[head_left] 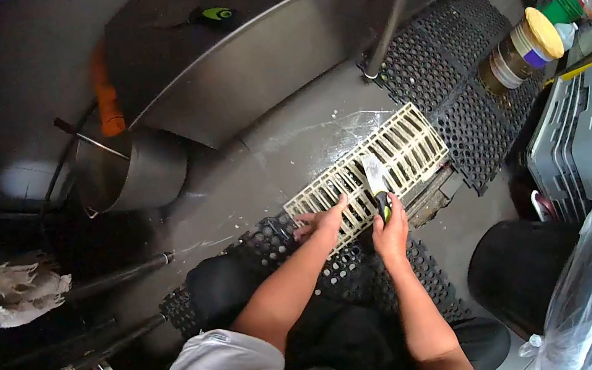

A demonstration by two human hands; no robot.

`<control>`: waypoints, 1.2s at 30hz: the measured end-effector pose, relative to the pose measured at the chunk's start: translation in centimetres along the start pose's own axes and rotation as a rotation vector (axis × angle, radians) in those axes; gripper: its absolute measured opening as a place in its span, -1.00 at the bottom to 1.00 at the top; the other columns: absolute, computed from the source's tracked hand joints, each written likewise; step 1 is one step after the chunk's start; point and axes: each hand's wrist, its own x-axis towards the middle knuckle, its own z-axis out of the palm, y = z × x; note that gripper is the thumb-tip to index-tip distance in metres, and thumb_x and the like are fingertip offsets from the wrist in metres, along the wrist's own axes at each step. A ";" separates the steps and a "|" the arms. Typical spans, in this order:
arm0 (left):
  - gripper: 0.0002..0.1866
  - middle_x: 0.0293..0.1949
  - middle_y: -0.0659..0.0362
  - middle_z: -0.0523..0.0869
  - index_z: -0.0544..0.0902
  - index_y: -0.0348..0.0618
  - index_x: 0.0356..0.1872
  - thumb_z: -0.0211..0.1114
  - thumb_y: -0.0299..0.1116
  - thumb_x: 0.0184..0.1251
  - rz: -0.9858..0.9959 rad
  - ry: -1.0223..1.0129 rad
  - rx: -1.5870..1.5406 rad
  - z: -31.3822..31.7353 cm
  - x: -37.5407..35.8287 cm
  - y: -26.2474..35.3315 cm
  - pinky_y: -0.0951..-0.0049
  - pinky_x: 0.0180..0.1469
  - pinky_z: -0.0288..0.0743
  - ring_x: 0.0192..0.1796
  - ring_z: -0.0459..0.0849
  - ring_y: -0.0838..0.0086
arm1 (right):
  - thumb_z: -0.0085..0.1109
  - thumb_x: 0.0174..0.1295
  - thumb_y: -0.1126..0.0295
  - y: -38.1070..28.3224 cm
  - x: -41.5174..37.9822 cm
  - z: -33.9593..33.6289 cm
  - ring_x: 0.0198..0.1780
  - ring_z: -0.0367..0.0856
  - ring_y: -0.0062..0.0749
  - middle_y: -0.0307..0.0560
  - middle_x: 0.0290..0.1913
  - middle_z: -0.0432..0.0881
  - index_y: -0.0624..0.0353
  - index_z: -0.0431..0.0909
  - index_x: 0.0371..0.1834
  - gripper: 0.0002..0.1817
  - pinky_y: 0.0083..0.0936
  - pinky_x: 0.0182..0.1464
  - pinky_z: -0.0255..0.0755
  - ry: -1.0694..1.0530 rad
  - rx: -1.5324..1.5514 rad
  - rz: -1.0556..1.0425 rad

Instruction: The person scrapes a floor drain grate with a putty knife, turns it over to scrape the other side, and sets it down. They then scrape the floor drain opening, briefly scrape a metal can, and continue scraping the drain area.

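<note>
A long cream-coloured slotted drain grate [411, 128] lies in front of me, at a slant across the floor. My left hand [324, 225] is at its near left end, the thumb over the slots and the fingers around the edge, partly hidden. In my right hand [392, 232] is a scraper [372, 169] with a broad pale metal blade and a black-and-green handle. Its blade points away from me, over the middle of the grate. Beside the grate's near side, part of a dirty floor channel [430, 202] shows.
Black perforated rubber mats [445, 53] cover parts of the wet floor. A stainless steel unit [253, 60] and a metal pot [143, 174] stand ahead. To the right are a bucket [512, 58], stacked grey crates [591, 138] and a black bin [518, 266] with a plastic bag.
</note>
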 end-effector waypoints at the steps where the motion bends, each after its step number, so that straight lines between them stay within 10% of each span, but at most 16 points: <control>1: 0.55 0.57 -0.37 -0.26 -0.37 -0.31 0.57 0.54 0.38 -0.13 0.133 0.021 -0.003 0.3 -0.3 -0.5 -0.18 0.56 -0.10 0.61 -0.20 -0.23 | 0.21 0.25 0.44 -0.4 0.5 0.0 0.08 0.57 0.27 0.36 0.04 0.58 0.15 0.30 0.40 -0.39 -0.07 0.13 0.44 0.006 0.032 -0.005; 4: 0.23 0.47 -0.43 0.15 -0.04 -0.50 0.52 0.51 0.13 0.11 0.781 -0.190 -0.329 -0.4 -3.5 1.8 0.11 0.56 0.06 0.54 0.16 -0.15 | 0.21 0.24 0.43 -3.4 2.7 -0.2 0.15 0.57 0.26 0.34 0.14 0.57 0.23 0.32 0.32 -0.44 -0.07 0.20 0.41 0.071 0.139 -0.013; 7: 0.03 0.49 -0.25 0.24 0.03 -0.25 0.56 0.50 -0.20 0.19 1.346 -0.261 -0.343 -8.6 -11.5 13.1 0.17 0.48 0.24 0.54 0.24 0.06 | 0.20 0.26 0.41 -8.5 4.6 -2.0 0.20 0.55 0.23 0.33 0.18 0.55 0.29 0.34 0.29 -0.47 -0.09 0.24 0.39 0.118 0.236 -0.029; 9: -0.09 0.43 -0.28 0.33 0.32 -0.28 0.44 0.54 -0.23 0.04 1.777 0.301 0.017 -15.9 -14.4 21.1 0.09 0.48 0.27 0.44 0.37 -0.11 | 0.23 0.26 0.40 -11.6 6.7 -3.2 0.17 0.59 0.12 0.28 0.15 0.58 0.30 0.35 0.31 -0.45 -0.15 0.24 0.40 0.135 0.301 -0.098; 12: 0.01 0.57 -0.16 0.07 0.27 0.19 0.53 0.59 0.00 0.01 1.513 0.693 0.489 -21.7 -13.6 28.4 -0.06 0.57 0.02 0.59 0.01 -0.21 | 0.16 0.20 0.49 -18.2 11.7 -4.3 0.23 0.56 0.08 0.27 0.18 0.57 0.32 0.36 0.32 -0.43 -0.23 0.30 0.38 0.208 0.338 -0.375; 19: -0.77 0.51 -0.20 0.24 0.54 -0.04 0.02 0.29 -0.43 0.38 1.676 0.618 0.387 -24.5 -6.5 28.2 -0.03 0.51 0.17 0.54 0.12 -0.28 | 0.32 0.10 0.32 -34.6 22.0 -2.2 0.16 0.62 0.18 0.40 0.04 0.65 0.31 0.47 0.28 -0.37 -0.13 0.26 0.48 0.126 0.091 -0.378; 26: -0.84 0.38 -0.27 0.43 0.62 -0.15 -0.07 0.25 -0.50 0.37 1.988 0.623 -0.260 -24.8 -11.5 21.6 0.04 0.41 0.34 0.43 0.40 -0.18 | 0.36 0.19 0.09 -34.1 22.3 -1.0 0.22 0.61 0.04 0.32 0.16 0.63 0.37 0.49 0.26 -0.32 -0.20 0.26 0.48 0.054 0.312 -0.428; 30: -0.80 0.45 -0.34 0.28 0.60 -0.17 -0.05 0.29 -0.51 0.33 2.019 0.423 -0.284 -19.5 -13.5 12.1 0.03 0.42 0.33 0.47 0.31 -0.25 | -0.02 0.40 -0.31 -26.7 11.2 -3.1 0.01 0.65 -0.32 0.01 0.03 0.69 0.32 0.49 0.27 -0.18 -0.34 0.10 0.55 -0.753 1.081 0.020; 32: -0.69 0.50 -0.32 0.20 0.54 -0.22 0.06 0.28 -0.54 0.30 1.959 0.269 -0.107 -14.1 -12.0 6.0 0.06 0.45 0.29 0.49 0.28 -0.23 | -0.03 0.47 -0.18 -23.0 6.3 -3.8 -0.07 0.67 -0.28 0.07 -0.01 0.68 0.39 0.47 0.19 -0.29 -0.29 0.08 0.58 -0.876 1.345 0.331; 36: -0.34 0.36 -0.33 0.40 0.28 -0.33 0.36 0.31 -0.51 0.23 1.574 -0.692 0.004 -9.6 -9.2 -0.1 0.09 0.44 0.29 0.40 0.42 -0.14 | 0.05 0.50 0.16 -8.5 4.4 -2.8 -0.20 0.70 -0.25 0.05 -0.07 0.70 0.26 0.50 0.09 -0.64 -0.29 -0.11 0.62 -0.408 1.068 0.453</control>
